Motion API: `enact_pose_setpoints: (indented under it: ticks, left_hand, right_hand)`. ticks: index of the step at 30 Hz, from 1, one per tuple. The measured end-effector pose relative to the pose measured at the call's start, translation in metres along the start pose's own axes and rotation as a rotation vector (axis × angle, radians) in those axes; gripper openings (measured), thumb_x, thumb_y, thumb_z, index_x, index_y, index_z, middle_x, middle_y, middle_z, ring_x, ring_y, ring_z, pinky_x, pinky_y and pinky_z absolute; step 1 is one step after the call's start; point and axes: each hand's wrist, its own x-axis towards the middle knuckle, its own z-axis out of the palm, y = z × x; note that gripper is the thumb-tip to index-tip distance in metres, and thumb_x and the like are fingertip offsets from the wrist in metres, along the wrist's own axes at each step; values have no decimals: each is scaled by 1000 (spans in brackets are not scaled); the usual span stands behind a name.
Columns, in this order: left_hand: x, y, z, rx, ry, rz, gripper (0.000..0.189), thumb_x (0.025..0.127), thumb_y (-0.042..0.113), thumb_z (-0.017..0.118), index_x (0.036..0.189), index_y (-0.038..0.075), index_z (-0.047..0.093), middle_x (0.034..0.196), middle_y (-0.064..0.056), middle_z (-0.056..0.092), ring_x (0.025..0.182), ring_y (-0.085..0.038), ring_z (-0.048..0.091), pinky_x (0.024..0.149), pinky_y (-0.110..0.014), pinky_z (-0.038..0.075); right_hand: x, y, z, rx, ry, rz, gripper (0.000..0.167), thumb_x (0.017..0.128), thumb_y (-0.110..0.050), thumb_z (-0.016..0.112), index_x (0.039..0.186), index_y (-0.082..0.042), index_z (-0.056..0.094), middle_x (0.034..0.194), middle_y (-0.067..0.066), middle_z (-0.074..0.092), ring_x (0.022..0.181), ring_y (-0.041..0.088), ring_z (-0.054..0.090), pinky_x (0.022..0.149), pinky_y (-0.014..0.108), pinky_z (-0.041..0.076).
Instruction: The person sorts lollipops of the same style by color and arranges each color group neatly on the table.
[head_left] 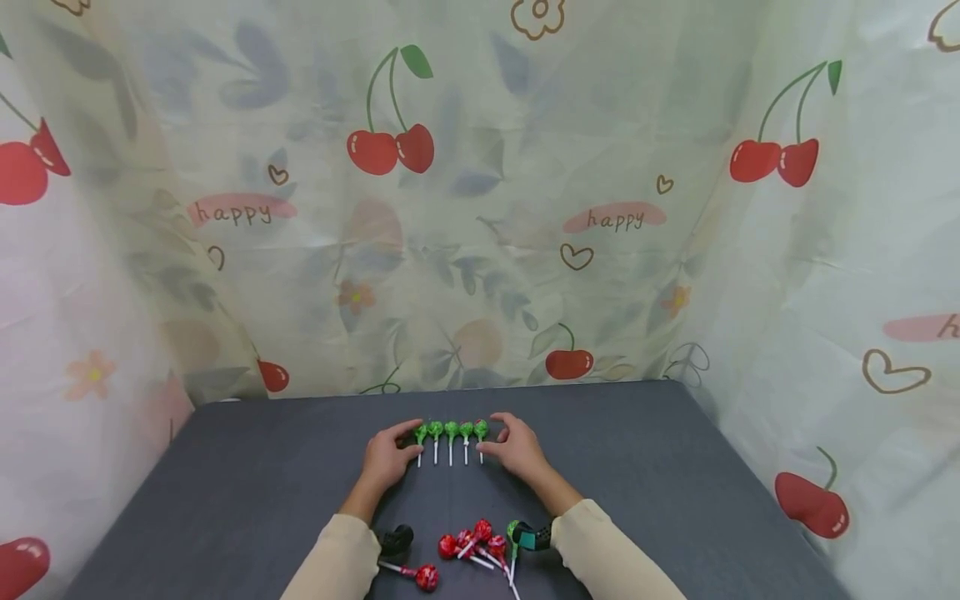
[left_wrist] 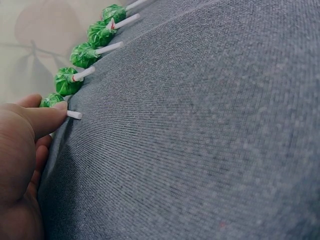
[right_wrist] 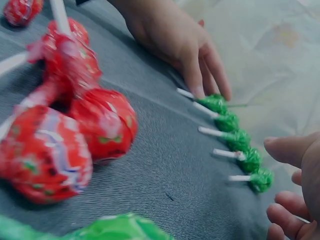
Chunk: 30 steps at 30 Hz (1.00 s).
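Several green-wrapped lollipops (head_left: pixel 451 429) lie in a row on the dark grey cloth, heads away and white sticks towards me. At the row's left end, my left hand (head_left: pixel 386 457) pinches the outermost green lollipop (left_wrist: pixel 52 101) between thumb and fingers; the thumb partly covers it in the left wrist view. My right hand (head_left: pixel 519 450) is beside the row's right end, thumb and fingers spread. In the right wrist view a gap shows between it and the nearest green lollipop (right_wrist: pixel 261 180).
Nearer me lies a loose pile of red lollipops (head_left: pixel 480 537), with another green lollipop (head_left: pixel 513 537) at its right by my right wrist. A single red lollipop (head_left: pixel 427 577) lies near my left sleeve. A patterned curtain (head_left: pixel 465 250) surrounds the table (head_left: pixel 615 450).
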Motion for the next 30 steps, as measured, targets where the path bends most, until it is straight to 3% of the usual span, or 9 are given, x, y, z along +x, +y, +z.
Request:
enact_pose_setpoints:
  ticks: [6,19,30]
  left_hand:
    - [0,-1,0,2,10,0,41,84,11,77,124,18,69,121,-11,66,109,-30,60,92,-50,45]
    - [1,-1,0,1,5,-15,42,84,12,77,125,19,69,121,-10,66,110,-29,59,93,-49,44]
    - [1,-1,1,-8,14,-16,42,83,11,77,124,18,69,119,-10,66,109,-29,60,93,-49,45]
  right_hand:
    - [-12,-5,-7,16,-28,-23,50,81,-22,80,123,-3,62,73,0,53,61,16,48,57,31,40]
    - [-46,-3,-27,33,-201,-119,31,84,-17,77,109,-1,68,68,-4,54,57,12,47,51,26,38]
    - [-67,1,-45,-100,-343,-186,24,85,-24,76,102,-8,71,62,-8,53,52,6,46,51,25,38]
